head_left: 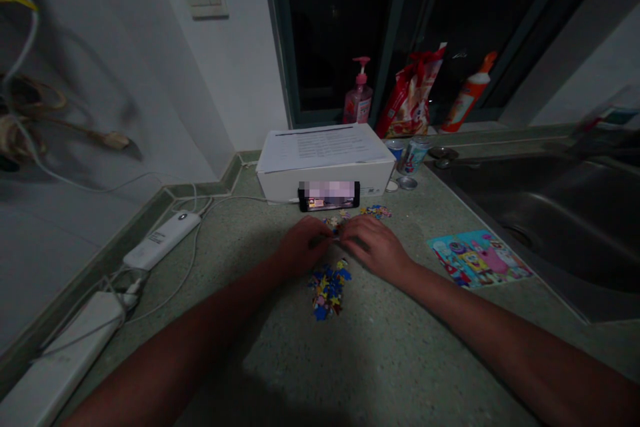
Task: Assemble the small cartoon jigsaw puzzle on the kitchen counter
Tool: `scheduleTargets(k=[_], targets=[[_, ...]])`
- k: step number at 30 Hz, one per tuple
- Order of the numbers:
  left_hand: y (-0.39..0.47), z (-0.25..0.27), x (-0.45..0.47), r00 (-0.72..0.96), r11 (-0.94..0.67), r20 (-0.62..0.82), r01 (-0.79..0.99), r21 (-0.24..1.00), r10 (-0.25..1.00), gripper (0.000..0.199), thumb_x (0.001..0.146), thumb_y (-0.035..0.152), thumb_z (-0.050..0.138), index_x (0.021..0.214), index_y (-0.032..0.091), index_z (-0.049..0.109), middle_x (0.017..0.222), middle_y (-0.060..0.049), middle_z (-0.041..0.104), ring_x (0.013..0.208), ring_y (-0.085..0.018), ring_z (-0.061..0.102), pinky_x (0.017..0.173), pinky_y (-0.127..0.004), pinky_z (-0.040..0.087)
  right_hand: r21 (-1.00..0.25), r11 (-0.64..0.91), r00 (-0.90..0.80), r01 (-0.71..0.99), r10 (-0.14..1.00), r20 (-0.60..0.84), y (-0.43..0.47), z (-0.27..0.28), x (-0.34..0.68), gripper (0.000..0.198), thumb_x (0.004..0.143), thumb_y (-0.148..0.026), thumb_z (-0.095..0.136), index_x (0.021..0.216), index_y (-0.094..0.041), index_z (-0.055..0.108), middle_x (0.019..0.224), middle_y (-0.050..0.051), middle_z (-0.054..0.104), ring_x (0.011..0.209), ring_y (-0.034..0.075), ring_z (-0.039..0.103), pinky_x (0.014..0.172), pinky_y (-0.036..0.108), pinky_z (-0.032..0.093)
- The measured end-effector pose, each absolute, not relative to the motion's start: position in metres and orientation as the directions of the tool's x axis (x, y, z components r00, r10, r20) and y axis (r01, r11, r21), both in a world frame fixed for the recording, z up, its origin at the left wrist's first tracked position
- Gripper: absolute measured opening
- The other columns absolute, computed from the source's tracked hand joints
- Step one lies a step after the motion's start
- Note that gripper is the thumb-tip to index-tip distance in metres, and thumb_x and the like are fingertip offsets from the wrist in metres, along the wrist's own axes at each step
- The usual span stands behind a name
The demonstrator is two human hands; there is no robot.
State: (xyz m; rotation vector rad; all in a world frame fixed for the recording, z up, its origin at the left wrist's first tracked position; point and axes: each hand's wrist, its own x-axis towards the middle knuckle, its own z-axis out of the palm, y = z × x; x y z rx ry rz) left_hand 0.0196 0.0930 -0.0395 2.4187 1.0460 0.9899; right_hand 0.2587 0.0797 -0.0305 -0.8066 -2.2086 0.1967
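Note:
My left hand [307, 244] and my right hand [376, 247] meet over the counter, fingertips nearly touching. Both are closed in a pinch on a small jigsaw puzzle piece [335, 236], mostly hidden by the fingers. Just in front of them lies a heap of loose puzzle pieces [327, 290], blue, yellow and other colours. Behind the fingers, more pieces [337, 219] are scattered, partly covered by my hands. Another small group of pieces [376, 211] sits beyond my right hand. To the right, a colourful cartoon picture sheet [481, 259] lies flat.
A phone [329, 197] with its screen lit leans against a white box [280, 181] topped with printed paper. Cans [414, 155] stand beside the box. A steel sink [560, 213] is at the right. Power strips [163, 240] and cables run along the left wall.

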Motion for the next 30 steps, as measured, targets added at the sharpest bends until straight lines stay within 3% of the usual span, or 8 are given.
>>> scheduleTargets(k=[30], targets=[[0.0949, -0.0396, 0.019, 0.477, -0.679, 0.484, 0.508, 0.529, 0.734, 0.01, 0.091, 0.021, 0.066, 0.098, 0.021, 0.073, 0.095, -0.006, 0.074, 0.091, -0.022, 0.068, 0.085, -0.039, 0.057, -0.367, 0.783, -0.533, 0.502, 0.614, 0.582, 0.0804, -0.0322, 0.2591, 0.02, 0.106, -0.027, 0.057, 0.116, -0.026, 0.074, 0.11, 0.007, 0.078, 0.11, 0.027, 0.069, 0.098, 0.048, 0.056]])
